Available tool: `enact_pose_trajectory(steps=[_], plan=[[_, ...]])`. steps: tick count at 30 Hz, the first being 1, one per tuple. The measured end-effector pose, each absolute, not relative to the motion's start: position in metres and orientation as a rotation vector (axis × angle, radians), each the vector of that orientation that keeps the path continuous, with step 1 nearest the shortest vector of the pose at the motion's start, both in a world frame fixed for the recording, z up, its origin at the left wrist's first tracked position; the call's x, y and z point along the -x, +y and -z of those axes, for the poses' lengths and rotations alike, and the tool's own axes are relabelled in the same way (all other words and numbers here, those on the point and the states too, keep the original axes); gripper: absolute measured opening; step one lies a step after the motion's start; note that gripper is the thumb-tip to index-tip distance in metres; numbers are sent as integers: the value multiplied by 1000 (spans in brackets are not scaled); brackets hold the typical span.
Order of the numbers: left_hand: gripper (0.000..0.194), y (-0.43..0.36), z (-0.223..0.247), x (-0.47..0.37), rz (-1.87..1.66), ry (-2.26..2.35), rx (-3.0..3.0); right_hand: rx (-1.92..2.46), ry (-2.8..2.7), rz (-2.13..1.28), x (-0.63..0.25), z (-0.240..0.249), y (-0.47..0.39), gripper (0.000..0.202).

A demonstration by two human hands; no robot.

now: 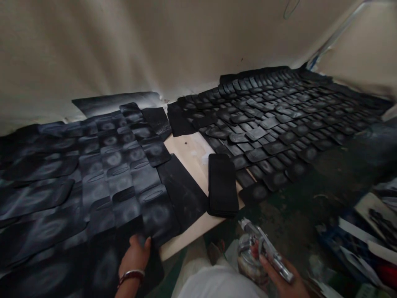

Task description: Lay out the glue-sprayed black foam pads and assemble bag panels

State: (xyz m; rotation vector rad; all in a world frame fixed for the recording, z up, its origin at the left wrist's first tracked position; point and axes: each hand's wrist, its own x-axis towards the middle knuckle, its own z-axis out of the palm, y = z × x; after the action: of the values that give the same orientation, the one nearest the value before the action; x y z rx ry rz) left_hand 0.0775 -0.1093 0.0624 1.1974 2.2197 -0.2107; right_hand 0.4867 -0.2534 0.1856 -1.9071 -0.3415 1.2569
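Observation:
My right hand (281, 275) is wrapped round a metal spray gun (268, 248) with a cup below it, its nozzle pointing up and left over the floor. At the near edge of the left-hand group, my left hand (135, 256) has its fingers closed on a flat black piece (151, 265); part of the grip is hidden. Overlapping black pieces (122, 186) with pale hazy patches lie beyond that hand. Between the two groups, a stack of plain black pieces (222, 184) with rounded corners rests on a light board (189, 145).
Many more black pieces (288, 109) lie in overlapping rows on the right. A beige wall (186, 45) stands behind. At lower right, a blue crate (335, 244) holds assorted things beside the dark floor (297, 211).

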Motion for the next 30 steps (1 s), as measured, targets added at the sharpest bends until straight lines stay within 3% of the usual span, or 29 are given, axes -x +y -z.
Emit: enact_pose_trajectory(steps=[3,8,14,19,30], plan=[[55,-86,-66,-93,449,2148,-1477,1874,-329,-1208,-481,-190,-254,40],[24,-53,-50,-211,51,1642,-1526,1944,-285,-1053,-472,-186,-259,45],[28,-38,-39,-334,12,1477,-1522,2012,-208,-993,-466,-180,-264,50],[31,-31,-28,-342,138,1566,-1590,2015,-154,-910,-461,-183,-258,49],[28,-34,-20,-338,40,1512,-1367,2053,-144,-896,-465,-193,-255,50]])
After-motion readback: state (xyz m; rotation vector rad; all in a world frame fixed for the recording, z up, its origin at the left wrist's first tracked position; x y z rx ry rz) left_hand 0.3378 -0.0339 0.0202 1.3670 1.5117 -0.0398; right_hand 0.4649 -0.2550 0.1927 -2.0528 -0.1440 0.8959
